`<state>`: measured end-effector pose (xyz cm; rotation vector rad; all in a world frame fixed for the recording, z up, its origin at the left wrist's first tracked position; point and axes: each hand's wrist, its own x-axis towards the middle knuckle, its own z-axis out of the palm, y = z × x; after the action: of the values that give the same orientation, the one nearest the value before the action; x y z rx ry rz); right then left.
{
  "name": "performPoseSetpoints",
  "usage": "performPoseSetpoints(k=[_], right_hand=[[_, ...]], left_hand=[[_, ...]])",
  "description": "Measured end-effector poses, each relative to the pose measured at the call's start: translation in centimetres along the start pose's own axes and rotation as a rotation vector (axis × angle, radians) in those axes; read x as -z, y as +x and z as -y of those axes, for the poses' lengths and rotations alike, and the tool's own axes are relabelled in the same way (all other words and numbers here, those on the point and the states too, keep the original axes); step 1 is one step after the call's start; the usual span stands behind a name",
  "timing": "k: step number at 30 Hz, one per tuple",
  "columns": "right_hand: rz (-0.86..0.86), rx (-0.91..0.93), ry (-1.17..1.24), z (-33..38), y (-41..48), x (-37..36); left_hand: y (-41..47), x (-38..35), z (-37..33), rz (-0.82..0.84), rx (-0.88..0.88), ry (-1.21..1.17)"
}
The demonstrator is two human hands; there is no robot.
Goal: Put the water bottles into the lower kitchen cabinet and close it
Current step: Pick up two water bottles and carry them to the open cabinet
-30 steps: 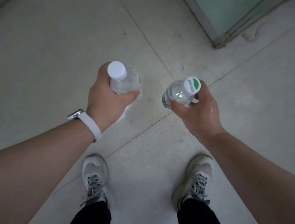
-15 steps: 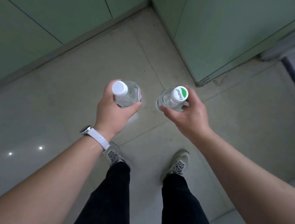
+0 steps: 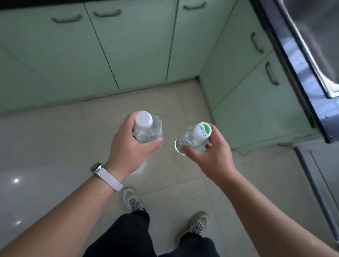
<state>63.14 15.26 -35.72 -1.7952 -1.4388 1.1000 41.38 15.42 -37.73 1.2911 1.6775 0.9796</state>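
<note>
Before the pale green cabinet doors (image 3: pixel 130 49), the left hand (image 3: pixel 129 151) is gripping a clear white-capped bottle (image 3: pixel 146 127), and the right hand (image 3: pixel 211 158) is gripping a clear green-capped bottle (image 3: pixel 194 135). The hands are hiding both bottles' bases.

The left hand (image 3: pixel 130 147) is gripping a clear plastic water bottle with a plain white cap (image 3: pixel 148 130). The right hand (image 3: pixel 211 156) is holding a second clear bottle with a green-and-white cap (image 3: pixel 191 139). Both are hovering above the beige tiled floor (image 3: pixel 61 139), facing closed pale green cabinet doors (image 3: pixel 134 49).

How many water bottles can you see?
2. The white-capped bottle is in the left hand, the green-capped bottle in the right hand. Closed cabinets may hide more.
</note>
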Motion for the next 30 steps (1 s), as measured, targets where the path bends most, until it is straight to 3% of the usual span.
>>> performPoseSetpoints(k=[12, 30], right_hand=[[0.178, 0.112, 0.003, 16.3, 0.6, -11.2], [0.648, 0.410, -0.063, 30.2, 12.7, -24.8]], left_hand=[[1.7, 18.8, -0.4, -0.244, -0.012, -0.102], [6.6, 31.1, 0.4, -0.723, 0.273, -0.075]])
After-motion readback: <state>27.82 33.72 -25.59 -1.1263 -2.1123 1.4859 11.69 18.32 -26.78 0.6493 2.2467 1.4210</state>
